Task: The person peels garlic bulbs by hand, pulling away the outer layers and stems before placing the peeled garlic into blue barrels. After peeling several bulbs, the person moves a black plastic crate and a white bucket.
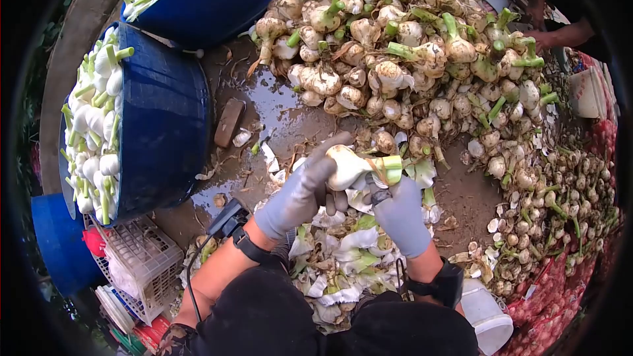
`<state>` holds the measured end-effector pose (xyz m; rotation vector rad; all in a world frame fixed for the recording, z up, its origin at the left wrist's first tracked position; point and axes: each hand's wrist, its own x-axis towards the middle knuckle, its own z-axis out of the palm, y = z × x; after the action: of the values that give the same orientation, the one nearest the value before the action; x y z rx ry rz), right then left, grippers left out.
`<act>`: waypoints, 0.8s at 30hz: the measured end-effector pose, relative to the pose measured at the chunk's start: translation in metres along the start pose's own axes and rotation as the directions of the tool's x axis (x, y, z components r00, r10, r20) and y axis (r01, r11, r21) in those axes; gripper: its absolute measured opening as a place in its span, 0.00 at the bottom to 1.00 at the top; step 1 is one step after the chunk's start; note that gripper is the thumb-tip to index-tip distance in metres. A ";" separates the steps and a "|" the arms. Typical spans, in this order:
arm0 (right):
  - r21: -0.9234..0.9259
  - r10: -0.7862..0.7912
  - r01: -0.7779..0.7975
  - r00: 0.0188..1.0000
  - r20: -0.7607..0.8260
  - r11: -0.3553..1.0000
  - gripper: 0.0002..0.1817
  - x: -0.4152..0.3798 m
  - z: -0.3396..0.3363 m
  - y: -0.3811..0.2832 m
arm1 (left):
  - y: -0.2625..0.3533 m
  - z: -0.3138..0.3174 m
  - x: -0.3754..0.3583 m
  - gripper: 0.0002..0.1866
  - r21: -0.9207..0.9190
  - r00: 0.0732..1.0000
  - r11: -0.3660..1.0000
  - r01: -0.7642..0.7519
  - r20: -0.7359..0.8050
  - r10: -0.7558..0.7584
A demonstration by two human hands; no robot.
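My left hand (300, 191), in a grey glove, is closed around the round end of a garlic bulb (346, 167). The bulb is mostly white, with a thick green cut stem (393, 170) pointing right and brown dry skin loose at its neck. My right hand (403, 217), gloved too, is closed just below the stem. A small dark shape shows at its fingertips; whether it is a tool or the soiled glove tip I cannot make out. Peeled garlic skins (349, 257) lie in a heap beneath both hands.
Unpeeled garlic (395, 59) is piled ahead, with smaller bulbs (560, 204) at right. Two blue tubs, one nearer (161, 118) and one farther (224, 0), hold white garlic. A brick (229, 122), a plastic crate (148, 257) and a white bucket (484, 316) stand around. Another person's hand (544, 41) is at upper right.
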<state>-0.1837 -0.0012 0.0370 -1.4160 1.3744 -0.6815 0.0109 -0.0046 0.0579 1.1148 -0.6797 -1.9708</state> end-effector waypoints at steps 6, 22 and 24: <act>0.619 0.068 -0.126 0.991 0.116 0.775 0.10 0.005 -0.002 -0.036 | 0.000 -0.004 -0.002 0.40 -0.013 0.987 0.998 0.061 0.151 -0.058; -0.151 -0.042 0.047 0.999 0.031 0.987 0.11 0.000 0.004 -0.016 | 0.015 -0.009 0.009 0.20 0.755 0.931 0.550 -0.356 0.236 0.280; -0.521 -0.182 0.259 0.964 0.195 0.813 0.12 0.002 -0.005 -0.020 | 0.008 -0.015 0.009 0.20 0.768 0.954 0.568 -0.296 0.210 0.213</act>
<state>-0.1795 -0.0079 0.0565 -2.0636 1.3625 -0.3303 0.0234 -0.0176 0.0522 1.3103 -1.7971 -1.4505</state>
